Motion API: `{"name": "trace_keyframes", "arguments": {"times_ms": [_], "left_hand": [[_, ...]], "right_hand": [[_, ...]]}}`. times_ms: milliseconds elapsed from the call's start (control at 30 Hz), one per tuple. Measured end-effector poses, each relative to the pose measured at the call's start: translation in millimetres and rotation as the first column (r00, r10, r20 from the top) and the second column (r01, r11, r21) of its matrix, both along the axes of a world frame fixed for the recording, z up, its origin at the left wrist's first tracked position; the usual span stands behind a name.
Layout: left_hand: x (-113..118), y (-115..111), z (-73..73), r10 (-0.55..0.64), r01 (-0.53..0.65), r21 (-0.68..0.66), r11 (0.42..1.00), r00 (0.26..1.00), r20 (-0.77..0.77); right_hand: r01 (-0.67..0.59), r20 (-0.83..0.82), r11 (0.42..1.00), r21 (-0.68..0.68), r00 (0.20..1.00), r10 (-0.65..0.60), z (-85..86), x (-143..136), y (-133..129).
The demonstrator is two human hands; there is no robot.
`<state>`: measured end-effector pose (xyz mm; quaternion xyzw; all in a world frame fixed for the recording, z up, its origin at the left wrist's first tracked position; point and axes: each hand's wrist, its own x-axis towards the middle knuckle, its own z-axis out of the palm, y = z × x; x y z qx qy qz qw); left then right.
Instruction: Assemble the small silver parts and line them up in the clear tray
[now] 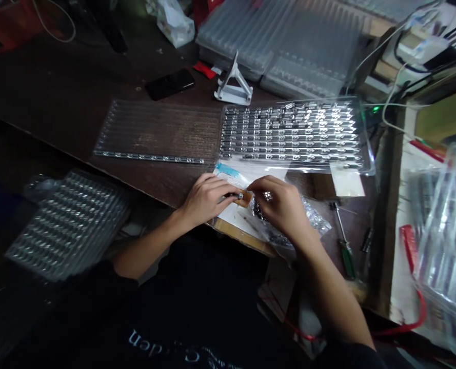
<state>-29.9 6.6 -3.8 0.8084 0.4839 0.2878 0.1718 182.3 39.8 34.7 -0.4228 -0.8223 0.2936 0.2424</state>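
1. Left hand (210, 197): grip pinched on a small metal connector (240, 196), near the desk's (77, 102) front edge.
2. Right hand (279, 202): grip by a plastic bag (320, 218); whether closed on anything, cannot tell.
3. Progress, as judged: left tray (158, 128), one row placed; right tray (370, 159), many rows, the far ones uneven; held connector in neither yet.

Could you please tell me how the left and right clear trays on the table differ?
The left tray has small metal parts only in the row nearest the person, while the right tray has them in rows across it.
The left tray looks mostly dark, with the brown table showing through; the right tray looks mostly bright silver.
Both are clear, ribbed and lie flat.
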Motion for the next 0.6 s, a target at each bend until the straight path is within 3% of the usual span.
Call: {"name": "trace_keyframes", "arguments": {"times_ms": [267, 400, 500, 600], "left_hand": [[2, -2, 3.3, 0.014, -0.013, 0.012, 1.000, 0.999, -0.041], [3, -3, 0.6, 0.050, -0.048, -0.024, 0.999, 0.995, 0.081], [1, -4, -3.2, 0.166, -0.167, -0.015, 0.986, 0.957, 0.237], [-3, -6, -4.6, 0.291, -0.303, -0.017, 0.953, 0.897, 0.332]], "right_hand": [[0.044, 0.007, 0.998, 0.041, 0.999, -0.044, -18.7, -5, -2], [0.064, 0.002, 0.997, 0.036, 0.998, -0.064, -21.5, -8, 0], [0.032, -0.033, 0.999, 0.009, 0.999, -0.032, -21.6, -12, -1], [-0.080, 0.022, 0.996, 0.031, 0.997, 0.080, -21.5, -16, -4]]}}
